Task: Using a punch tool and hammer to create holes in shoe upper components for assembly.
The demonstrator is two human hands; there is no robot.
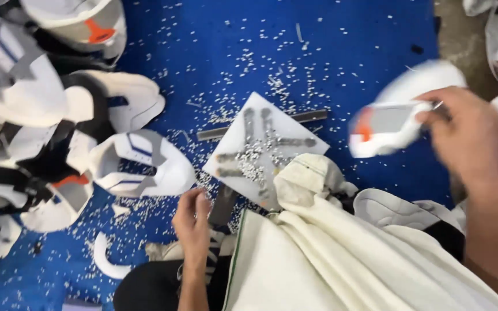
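Nearest the camera, a cream cloth sack [341, 259] covers the person's lap, its folded mouth reaching up toward the middle of the view. Just to its left the left hand [192, 222] comes up from the bottom edge with the forearm straight and the fingers curled shut around a dark, flat-ended tool [222, 205], whose head rests at the near edge of a white cutting board [286, 124].

That single board lies tilted like a diamond on the blue floor mat [341, 52]; it carries dark punch marks and a scatter of small white chips. One dark metal strip [309, 116] pokes out from under it on each side.

To the right, the right hand [462, 138] is raised with the forearm slanting down to the lower right corner. Its fingers pinch the edge of one white shoe upper [399, 118] with a grey panel and an orange patch; the piece is blurred, held above the mat, well apart from the left hand and just right of the board.

Farther left lies a heap of shoe uppers [53, 121], too overlapped to count, the closest one white with blue lines.
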